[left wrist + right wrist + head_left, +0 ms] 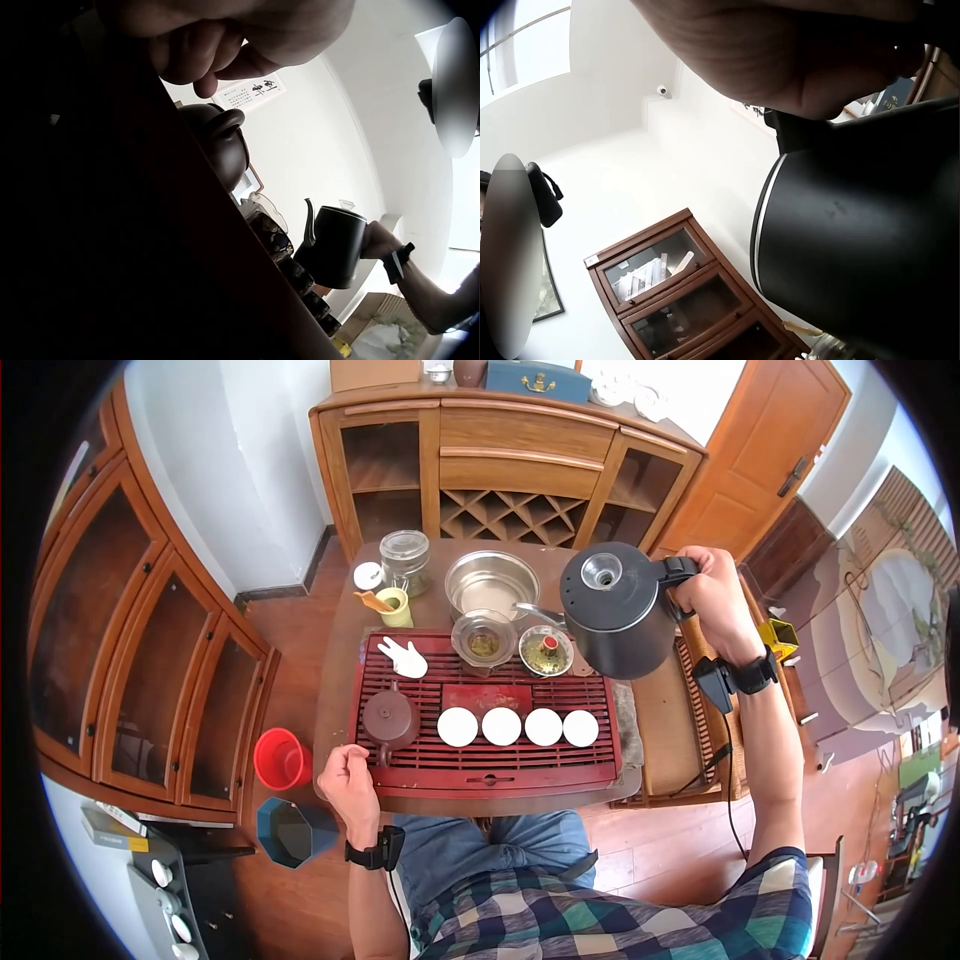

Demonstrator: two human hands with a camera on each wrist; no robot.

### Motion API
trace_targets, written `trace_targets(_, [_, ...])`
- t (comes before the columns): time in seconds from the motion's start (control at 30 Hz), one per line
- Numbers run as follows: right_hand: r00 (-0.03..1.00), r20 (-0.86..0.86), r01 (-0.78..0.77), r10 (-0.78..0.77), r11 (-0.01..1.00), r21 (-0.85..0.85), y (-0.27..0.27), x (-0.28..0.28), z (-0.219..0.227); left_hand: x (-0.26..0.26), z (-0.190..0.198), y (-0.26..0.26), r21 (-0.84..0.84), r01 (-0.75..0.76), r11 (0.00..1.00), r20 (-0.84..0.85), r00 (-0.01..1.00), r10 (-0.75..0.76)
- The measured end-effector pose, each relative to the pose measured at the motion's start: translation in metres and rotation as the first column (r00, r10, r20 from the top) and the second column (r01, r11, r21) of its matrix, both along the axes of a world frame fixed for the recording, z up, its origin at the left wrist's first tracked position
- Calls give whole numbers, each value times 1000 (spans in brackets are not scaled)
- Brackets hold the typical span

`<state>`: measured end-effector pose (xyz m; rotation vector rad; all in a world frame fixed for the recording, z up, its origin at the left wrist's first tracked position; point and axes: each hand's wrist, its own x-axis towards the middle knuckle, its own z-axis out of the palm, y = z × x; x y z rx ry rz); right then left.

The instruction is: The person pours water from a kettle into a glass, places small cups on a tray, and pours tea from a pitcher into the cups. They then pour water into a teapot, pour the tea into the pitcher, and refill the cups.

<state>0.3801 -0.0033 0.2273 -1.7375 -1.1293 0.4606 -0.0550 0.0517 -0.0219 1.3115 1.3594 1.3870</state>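
Note:
My right hand (718, 595) grips the handle of a black gooseneck kettle (625, 635), held above the table's right side. The kettle's lid is on, and its spout points left, overlapping the area just behind a bowl of tea leaves (535, 658) with a red piece in it. Beside that bowl stands a glass pitcher (483, 650) with a strainer on top. My left hand (349, 785) rests at the table's front left edge, fingers loosely curled and holding nothing. Close to it, a brown clay teapot (390, 720) sits on the red slatted tea tray (500, 772).
Several white-topped cups (502, 726) line the tray, with a white hand-shaped ornament (404, 657) at its left. Behind are a steel basin (492, 572), a glass jar (405, 560) and a yellow-green tool holder (397, 610). A red bucket (283, 758) stands left of the table.

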Motion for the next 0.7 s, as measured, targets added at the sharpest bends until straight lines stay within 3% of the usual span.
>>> trace_targets(0.27, [999, 35, 23, -22, 999, -40, 8, -18, 10, -2, -6, 2, 27, 3, 1000, -8, 1000, -3])
trace_targets(0.7, [966, 258, 12, 10, 996, -86, 18, -14, 5, -3, -5, 1, 18, -2, 1000, -8, 1000, 2])
